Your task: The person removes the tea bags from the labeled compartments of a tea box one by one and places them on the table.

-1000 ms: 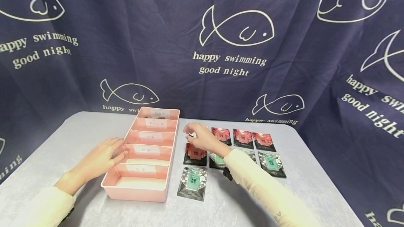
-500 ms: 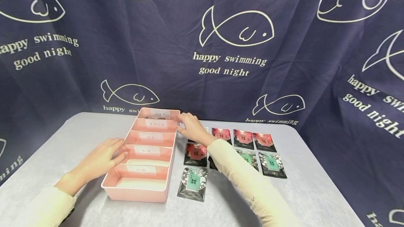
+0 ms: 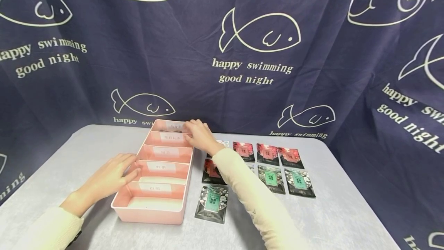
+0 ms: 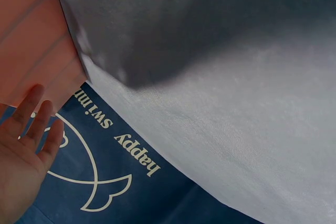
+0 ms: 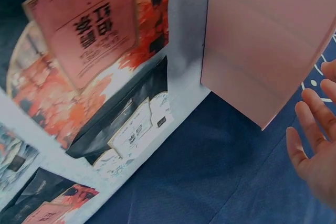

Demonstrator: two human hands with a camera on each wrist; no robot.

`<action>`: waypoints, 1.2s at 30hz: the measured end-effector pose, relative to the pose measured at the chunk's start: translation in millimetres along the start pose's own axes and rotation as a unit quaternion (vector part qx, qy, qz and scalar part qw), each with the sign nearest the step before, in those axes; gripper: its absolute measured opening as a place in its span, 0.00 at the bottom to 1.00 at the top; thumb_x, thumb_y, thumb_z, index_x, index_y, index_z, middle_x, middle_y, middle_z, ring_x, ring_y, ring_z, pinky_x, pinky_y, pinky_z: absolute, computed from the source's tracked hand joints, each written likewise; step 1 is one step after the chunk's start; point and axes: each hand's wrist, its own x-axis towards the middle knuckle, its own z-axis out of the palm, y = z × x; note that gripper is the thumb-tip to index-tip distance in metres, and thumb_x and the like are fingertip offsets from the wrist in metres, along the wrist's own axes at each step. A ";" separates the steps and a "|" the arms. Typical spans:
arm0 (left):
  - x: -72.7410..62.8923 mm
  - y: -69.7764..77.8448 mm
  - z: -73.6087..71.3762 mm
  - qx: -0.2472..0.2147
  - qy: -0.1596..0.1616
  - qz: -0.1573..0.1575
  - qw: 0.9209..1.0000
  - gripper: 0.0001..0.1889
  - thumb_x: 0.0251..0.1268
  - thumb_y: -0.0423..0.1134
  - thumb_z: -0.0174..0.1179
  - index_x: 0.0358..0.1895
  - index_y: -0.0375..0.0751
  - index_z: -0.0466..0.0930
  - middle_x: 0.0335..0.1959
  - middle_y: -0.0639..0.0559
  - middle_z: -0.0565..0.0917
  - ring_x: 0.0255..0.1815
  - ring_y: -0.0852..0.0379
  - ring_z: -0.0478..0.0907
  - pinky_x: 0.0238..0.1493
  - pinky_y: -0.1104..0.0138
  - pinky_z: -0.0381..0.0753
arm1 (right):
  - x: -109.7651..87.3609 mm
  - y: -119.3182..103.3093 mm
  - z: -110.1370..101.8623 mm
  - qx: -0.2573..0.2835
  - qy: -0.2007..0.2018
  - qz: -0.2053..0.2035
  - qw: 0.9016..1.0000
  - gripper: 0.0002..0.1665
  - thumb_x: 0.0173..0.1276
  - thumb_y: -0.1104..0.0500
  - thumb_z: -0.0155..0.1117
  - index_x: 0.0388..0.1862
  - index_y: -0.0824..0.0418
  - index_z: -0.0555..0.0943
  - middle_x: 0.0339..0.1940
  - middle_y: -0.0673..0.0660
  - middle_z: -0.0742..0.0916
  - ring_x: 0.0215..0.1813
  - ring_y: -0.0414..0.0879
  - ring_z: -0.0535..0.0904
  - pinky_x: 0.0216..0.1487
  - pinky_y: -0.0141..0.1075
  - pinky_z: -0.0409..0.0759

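Observation:
A long pink box (image 3: pixel 149 215) with several labelled compartments stands left of centre. My left hand (image 3: pixel 111 173) rests at its left rim, thumb over the edge; in the left wrist view, straight, spread fingers (image 4: pixel 29 106) lie along the outer wall. Over the right rim at the far end, my right hand (image 3: pixel 201 138) reaches into the back compartments, thumb and index finger apart. Its fingers are loosely extended in the right wrist view, and no packet shows in them. Something dark (image 3: pixel 177 131) lies in the farthest compartment. A white-labelled packet (image 5: pixel 134 135) lies near that hand, partly hidden by the right arm.
Right of the box lie flat tea packets: a green-labelled one (image 3: pixel 212 203) in front, a red one (image 3: pixel 211 169) behind it, two green ones (image 3: pixel 270 178) farther right, and a red back row (image 3: pixel 268 153). A dark blue fish-print curtain (image 3: pixel 194 49) hangs behind the table.
My right hand has moved left from above the white-labelled packet, over the box's right rim to its far compartments. The left hand and the box have stayed in place.

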 end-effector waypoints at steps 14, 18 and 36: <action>-0.4 -0.1 0.4 -0.003 -0.002 0.002 1.000 0.24 0.60 0.46 0.56 0.53 0.30 0.74 0.51 0.37 0.77 0.56 0.39 0.71 0.58 0.48 0.67 | 13.5 -5.5 17.2 -0.005 -0.005 0.020 1.000 0.15 0.62 0.55 0.57 0.49 0.51 0.76 0.44 0.48 0.82 0.48 0.43 0.73 0.46 0.36 0.71; -0.1 0.5 -0.9 -0.001 -0.003 0.003 1.000 0.23 0.60 0.45 0.56 0.53 0.30 0.74 0.51 0.36 0.77 0.56 0.39 0.71 0.58 0.48 0.67 | 14.8 -7.2 18.6 -0.006 -0.004 0.025 1.000 0.14 0.63 0.56 0.57 0.48 0.51 0.77 0.45 0.47 0.82 0.48 0.43 0.74 0.47 0.35 0.71; -0.6 0.4 -3.7 -0.011 -0.013 -0.008 1.000 0.25 0.61 0.47 0.55 0.54 0.31 0.73 0.53 0.35 0.76 0.57 0.37 0.69 0.59 0.47 0.65 | 21.0 -12.9 23.5 -0.019 -0.016 0.040 0.999 0.10 0.62 0.57 0.57 0.43 0.50 0.79 0.47 0.44 0.84 0.56 0.43 0.75 0.58 0.40 0.69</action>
